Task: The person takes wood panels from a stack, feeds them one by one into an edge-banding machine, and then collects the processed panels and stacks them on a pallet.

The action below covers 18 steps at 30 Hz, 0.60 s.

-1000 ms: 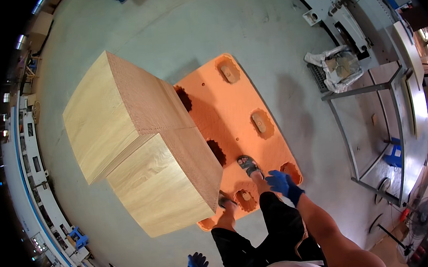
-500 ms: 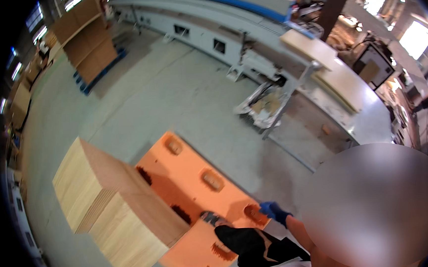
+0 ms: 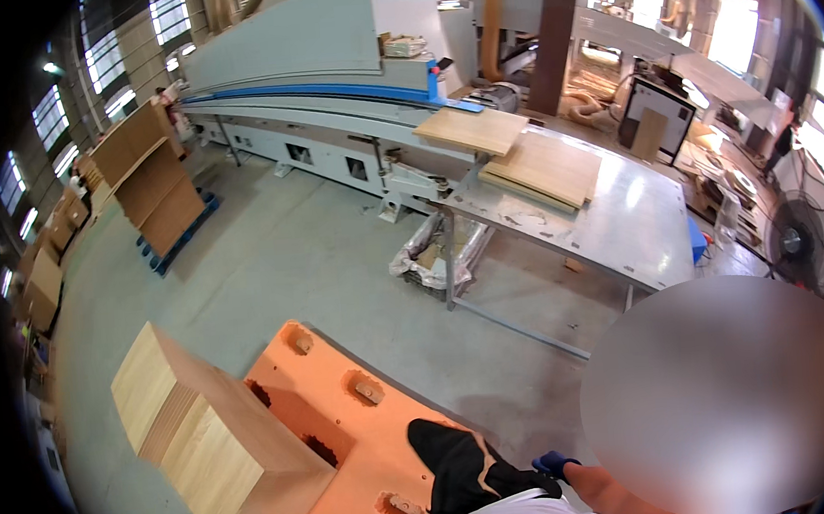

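Note:
My right hand [image 3: 553,464], in a dark blue glove, hangs low beside my black-clad leg [image 3: 461,473] with nothing in it; its fingers look loosely apart. It is nearest to the right edge of an orange plastic pallet [image 3: 378,450] and touches nothing I can make out. My left hand is out of the picture. On the pallet's left side stands a stack of wood-grain boards [image 3: 205,443], with pale faces and offset layers. Slots and openings show in the bare part of the pallet.
Ahead runs a long grey machine [image 3: 329,158] with a blue rail. A metal table [image 3: 619,214] joins its right end and carries wood-grain boards [image 3: 545,171]. Under it sits a plastic-lined bin [image 3: 436,255]. A tall brown stack [image 3: 155,199] rests on a blue pallet [image 3: 181,240] at far left.
My view has lifted, showing more of the machine and table. The left glove has left the picture at the bottom. My right hand has moved away from the pallet's corner.

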Each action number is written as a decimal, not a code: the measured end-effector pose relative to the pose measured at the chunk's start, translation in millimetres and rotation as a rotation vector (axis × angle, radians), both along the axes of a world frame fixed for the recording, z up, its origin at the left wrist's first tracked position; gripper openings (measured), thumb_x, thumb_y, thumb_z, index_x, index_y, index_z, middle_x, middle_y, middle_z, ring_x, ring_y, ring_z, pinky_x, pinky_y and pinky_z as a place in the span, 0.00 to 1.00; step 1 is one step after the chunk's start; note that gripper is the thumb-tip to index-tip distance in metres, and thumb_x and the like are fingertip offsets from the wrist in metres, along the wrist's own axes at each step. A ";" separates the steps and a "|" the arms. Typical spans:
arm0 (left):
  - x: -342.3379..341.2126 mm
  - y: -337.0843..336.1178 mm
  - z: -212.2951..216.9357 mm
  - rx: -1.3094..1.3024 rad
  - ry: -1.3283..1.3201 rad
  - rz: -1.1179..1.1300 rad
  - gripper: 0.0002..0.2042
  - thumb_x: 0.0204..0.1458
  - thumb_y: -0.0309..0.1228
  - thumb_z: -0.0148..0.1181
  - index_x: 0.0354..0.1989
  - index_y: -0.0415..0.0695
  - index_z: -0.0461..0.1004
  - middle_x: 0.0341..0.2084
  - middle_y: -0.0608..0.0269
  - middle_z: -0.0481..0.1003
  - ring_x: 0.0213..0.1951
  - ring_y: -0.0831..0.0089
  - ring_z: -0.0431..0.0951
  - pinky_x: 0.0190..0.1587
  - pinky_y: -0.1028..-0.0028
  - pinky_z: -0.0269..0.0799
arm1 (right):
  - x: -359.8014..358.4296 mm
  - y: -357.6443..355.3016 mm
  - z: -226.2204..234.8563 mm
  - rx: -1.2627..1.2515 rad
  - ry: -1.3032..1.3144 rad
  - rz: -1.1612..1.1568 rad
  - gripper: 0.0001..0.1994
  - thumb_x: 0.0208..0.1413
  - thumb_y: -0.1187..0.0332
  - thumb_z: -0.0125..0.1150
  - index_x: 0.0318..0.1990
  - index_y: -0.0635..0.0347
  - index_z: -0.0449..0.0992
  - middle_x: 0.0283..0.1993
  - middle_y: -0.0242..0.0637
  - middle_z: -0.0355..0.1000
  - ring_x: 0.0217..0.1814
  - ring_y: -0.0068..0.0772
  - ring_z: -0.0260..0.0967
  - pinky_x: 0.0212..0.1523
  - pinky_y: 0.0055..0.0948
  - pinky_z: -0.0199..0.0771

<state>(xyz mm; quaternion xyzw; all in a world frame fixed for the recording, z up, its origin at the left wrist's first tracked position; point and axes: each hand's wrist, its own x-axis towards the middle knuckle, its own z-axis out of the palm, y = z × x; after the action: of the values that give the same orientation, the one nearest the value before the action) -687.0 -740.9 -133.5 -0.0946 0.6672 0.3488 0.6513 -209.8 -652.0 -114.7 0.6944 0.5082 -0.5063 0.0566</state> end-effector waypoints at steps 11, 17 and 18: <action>28.0 86.7 24.3 -0.075 0.070 -0.297 0.31 0.58 0.57 0.38 0.59 0.45 0.62 0.55 0.55 0.67 0.46 0.55 0.71 0.48 0.51 0.65 | 78.2 24.1 -6.1 0.115 -0.120 -0.247 0.17 0.54 0.58 0.48 0.32 0.61 0.78 0.32 0.47 0.76 0.34 0.48 0.75 0.33 0.40 0.71; 79.4 172.1 -6.8 0.039 0.015 -0.436 0.27 0.59 0.54 0.37 0.55 0.45 0.65 0.50 0.56 0.70 0.42 0.57 0.71 0.44 0.52 0.66 | 164.2 19.7 -10.6 0.207 -0.160 -0.331 0.13 0.53 0.62 0.51 0.36 0.61 0.77 0.32 0.44 0.77 0.32 0.42 0.76 0.30 0.39 0.73; 90.8 183.6 -9.8 0.067 0.018 -0.442 0.26 0.59 0.53 0.37 0.55 0.45 0.64 0.50 0.57 0.70 0.41 0.58 0.71 0.44 0.53 0.65 | 167.1 22.8 -6.5 0.038 -0.063 -0.679 0.14 0.54 0.61 0.50 0.36 0.62 0.77 0.32 0.43 0.77 0.31 0.40 0.76 0.28 0.39 0.72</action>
<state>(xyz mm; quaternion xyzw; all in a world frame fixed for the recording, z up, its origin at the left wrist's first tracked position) -596.2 -557.3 -143.3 0.0786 0.6657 0.2204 0.7086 -42.7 -629.2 -121.2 0.8402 0.2555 -0.4649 -0.1125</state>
